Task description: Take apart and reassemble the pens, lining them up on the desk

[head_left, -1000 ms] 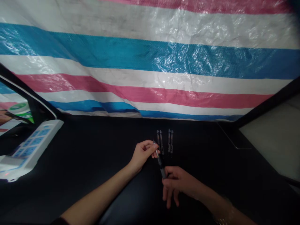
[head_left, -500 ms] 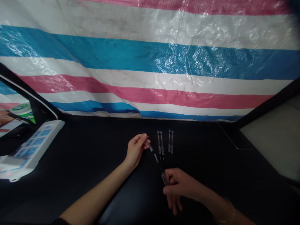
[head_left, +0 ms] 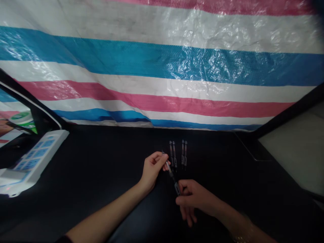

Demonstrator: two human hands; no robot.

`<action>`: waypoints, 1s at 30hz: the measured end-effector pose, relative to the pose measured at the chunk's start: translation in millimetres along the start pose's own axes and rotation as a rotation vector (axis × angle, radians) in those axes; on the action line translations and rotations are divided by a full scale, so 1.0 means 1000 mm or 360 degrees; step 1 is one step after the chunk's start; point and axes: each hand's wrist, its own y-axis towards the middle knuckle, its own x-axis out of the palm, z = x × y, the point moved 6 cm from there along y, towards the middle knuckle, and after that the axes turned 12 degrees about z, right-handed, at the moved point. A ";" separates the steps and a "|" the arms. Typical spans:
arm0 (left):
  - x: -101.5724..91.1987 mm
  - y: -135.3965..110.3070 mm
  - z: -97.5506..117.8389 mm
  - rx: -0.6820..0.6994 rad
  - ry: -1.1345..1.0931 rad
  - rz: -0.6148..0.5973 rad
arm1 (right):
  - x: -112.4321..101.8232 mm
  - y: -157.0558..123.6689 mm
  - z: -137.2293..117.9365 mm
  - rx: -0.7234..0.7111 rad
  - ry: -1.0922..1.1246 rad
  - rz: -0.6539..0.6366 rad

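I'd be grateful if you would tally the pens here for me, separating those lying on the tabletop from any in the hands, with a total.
Pens lying on the black tabletop: 4
Pen held by the left hand and right hand: 1
Total pens: 5

Left hand (head_left: 152, 170) is pinching the upper end of a clear pen (head_left: 170, 171), right hand (head_left: 194, 199) gripping its dark lower end. Four pens (head_left: 182, 154) are lying in two pairs just beyond, on the black table (head_left: 83, 158). A white power strip (head_left: 37, 155) is sitting well left.
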 end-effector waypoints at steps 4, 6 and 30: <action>0.003 -0.004 -0.002 -0.0002 0.0030 -0.0043 | -0.003 0.000 0.000 -0.0003 -0.0056 0.0076; 0.003 -0.003 -0.002 -0.0003 0.0027 -0.0031 | -0.004 0.000 0.000 -0.0007 -0.0097 0.0134; 0.001 -0.011 0.000 0.0036 -0.0012 0.0035 | -0.009 -0.002 -0.007 -0.0097 -0.0178 0.0395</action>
